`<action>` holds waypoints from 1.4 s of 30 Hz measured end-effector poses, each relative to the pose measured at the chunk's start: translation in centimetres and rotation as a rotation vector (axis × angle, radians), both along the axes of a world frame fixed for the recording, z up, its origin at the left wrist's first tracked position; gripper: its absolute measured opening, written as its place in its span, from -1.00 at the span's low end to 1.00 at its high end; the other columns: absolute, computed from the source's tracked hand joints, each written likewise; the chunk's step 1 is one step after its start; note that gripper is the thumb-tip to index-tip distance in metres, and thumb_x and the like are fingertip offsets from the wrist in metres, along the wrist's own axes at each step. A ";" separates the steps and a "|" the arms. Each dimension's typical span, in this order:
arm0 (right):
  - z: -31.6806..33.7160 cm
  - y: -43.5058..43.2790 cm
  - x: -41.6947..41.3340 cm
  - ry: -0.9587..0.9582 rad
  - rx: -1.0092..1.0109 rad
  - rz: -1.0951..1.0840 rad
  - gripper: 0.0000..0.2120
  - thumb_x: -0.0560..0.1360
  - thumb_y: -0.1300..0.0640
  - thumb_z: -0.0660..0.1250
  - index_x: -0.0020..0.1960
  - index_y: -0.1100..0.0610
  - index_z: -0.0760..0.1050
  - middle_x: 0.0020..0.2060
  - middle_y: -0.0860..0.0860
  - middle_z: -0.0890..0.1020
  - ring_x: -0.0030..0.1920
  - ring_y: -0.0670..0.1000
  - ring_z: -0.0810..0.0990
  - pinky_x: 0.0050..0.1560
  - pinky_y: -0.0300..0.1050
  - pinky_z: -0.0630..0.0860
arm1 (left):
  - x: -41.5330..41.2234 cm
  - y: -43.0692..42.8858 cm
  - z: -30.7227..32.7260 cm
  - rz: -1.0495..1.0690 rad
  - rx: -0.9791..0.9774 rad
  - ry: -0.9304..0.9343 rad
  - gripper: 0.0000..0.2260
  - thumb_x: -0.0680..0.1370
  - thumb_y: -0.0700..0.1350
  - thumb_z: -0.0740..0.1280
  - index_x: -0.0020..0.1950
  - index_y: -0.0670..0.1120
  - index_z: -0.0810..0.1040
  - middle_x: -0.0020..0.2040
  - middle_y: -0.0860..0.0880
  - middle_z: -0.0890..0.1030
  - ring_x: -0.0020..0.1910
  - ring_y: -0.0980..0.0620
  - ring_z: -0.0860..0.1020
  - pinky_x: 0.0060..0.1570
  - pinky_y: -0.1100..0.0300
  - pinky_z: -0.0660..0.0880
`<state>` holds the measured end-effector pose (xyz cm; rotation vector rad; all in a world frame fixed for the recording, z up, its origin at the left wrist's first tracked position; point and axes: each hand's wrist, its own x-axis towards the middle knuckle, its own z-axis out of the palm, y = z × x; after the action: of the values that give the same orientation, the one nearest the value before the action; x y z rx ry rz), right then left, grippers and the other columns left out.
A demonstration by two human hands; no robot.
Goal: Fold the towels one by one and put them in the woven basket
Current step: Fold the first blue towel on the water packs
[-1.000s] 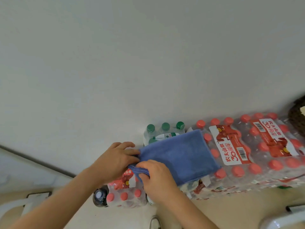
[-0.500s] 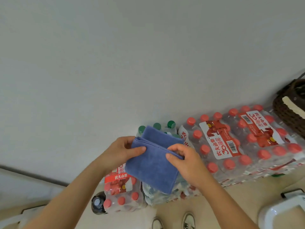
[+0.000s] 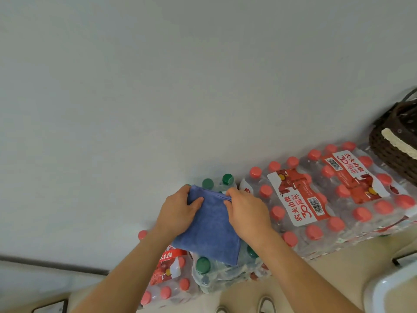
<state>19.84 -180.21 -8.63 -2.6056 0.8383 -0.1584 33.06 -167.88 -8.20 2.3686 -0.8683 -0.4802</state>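
Note:
A folded blue towel (image 3: 211, 231) lies on top of shrink-wrapped packs of green-capped water bottles (image 3: 216, 182). My left hand (image 3: 178, 211) grips its far left corner, thumb on top and fingers curled behind the edge. My right hand (image 3: 247, 213) pinches the far edge on the right side. The dark woven basket (image 3: 393, 150) stands at the far right on the bottle packs, with a cream cloth (image 3: 398, 142) showing inside it.
Packs of red-capped water bottles (image 3: 327, 199) run from the towel to the basket along a white wall. More red-capped bottles (image 3: 167, 285) stand lower left. A white object's rim (image 3: 392, 288) shows at the bottom right. My shoes (image 3: 266, 306) are on the beige floor.
The towel was folded over from a wide rectangle into a smaller square. Both hands shifted to its far edge. The view swung right, showing more of the basket.

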 end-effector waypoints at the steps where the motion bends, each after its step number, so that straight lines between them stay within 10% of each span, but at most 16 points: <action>1: 0.0 -0.2 0.1 0.008 -0.002 -0.001 -0.83 0.62 0.05 0.11 0.09 0.10 0.42 -0.01 0.03 0.59 -0.05 0.13 0.58 -0.28 -0.09 0.29 | 0.1 -0.2 0.0 -0.001 0.011 0.003 -0.82 0.57 0.01 0.27 0.07 -0.07 0.48 -0.11 0.04 0.57 -0.18 0.04 0.49 -0.17 0.25 0.33; 12: -0.7 -0.8 0.9 0.074 -0.030 -0.004 -0.80 0.62 0.01 0.13 0.14 0.07 0.44 0.05 0.03 0.58 0.02 0.09 0.59 -0.25 -0.09 0.35 | 1.0 -1.8 -0.1 -0.043 0.289 -0.259 -0.67 0.51 0.16 0.25 0.20 0.04 0.39 0.03 -0.02 0.55 -0.04 -0.06 0.54 -0.05 0.03 0.52; 20: -1.1 -2.3 0.4 0.094 0.134 -0.022 -0.67 0.57 -0.08 0.21 0.31 -0.04 0.45 0.16 0.04 0.46 0.18 0.10 0.42 0.11 0.00 0.48 | 2.5 -2.6 -0.1 -0.106 0.202 -0.023 -0.61 0.45 -0.01 0.39 0.28 0.06 0.48 0.17 0.04 0.58 0.13 0.02 0.53 0.08 0.21 0.42; 29: 0.0 -4.4 0.9 0.118 0.279 0.069 -0.86 0.50 0.09 0.36 0.01 0.09 0.63 -0.12 0.06 0.63 -0.14 0.05 0.58 -0.16 -0.05 0.51 | 2.7 -2.2 -0.1 -0.039 0.093 0.115 -0.76 0.35 -0.11 0.46 -0.10 0.01 0.44 -0.24 0.07 0.56 -0.27 0.10 0.49 -0.31 0.27 0.37; 35: 0.9 -5.5 1.0 0.142 0.468 0.078 -0.69 0.47 0.11 0.41 0.20 0.08 0.56 0.04 -0.02 0.62 -0.05 -0.09 0.53 -0.05 -0.23 0.39 | 3.2 -2.0 0.1 -0.040 0.067 0.404 -0.57 0.33 -0.28 0.51 0.12 0.02 0.54 -0.04 -0.02 0.62 -0.07 0.02 0.58 -0.06 0.21 0.50; 42: 4.3 -7.3 1.8 0.179 0.685 0.210 -0.77 0.44 0.18 0.44 0.09 0.06 0.64 -0.10 -0.11 0.66 -0.06 -0.10 0.60 -0.05 -0.26 0.46 | 3.8 -0.3 3.7 -0.109 -0.043 0.682 -0.90 0.40 -0.14 0.49 -0.10 -0.08 0.69 -0.11 -0.05 0.70 -0.10 0.02 0.64 -0.02 0.13 0.52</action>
<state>21.68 -187.56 -4.36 -2.0468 0.5383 0.3644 36.86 -168.19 -4.53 1.9096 -0.6669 -1.2047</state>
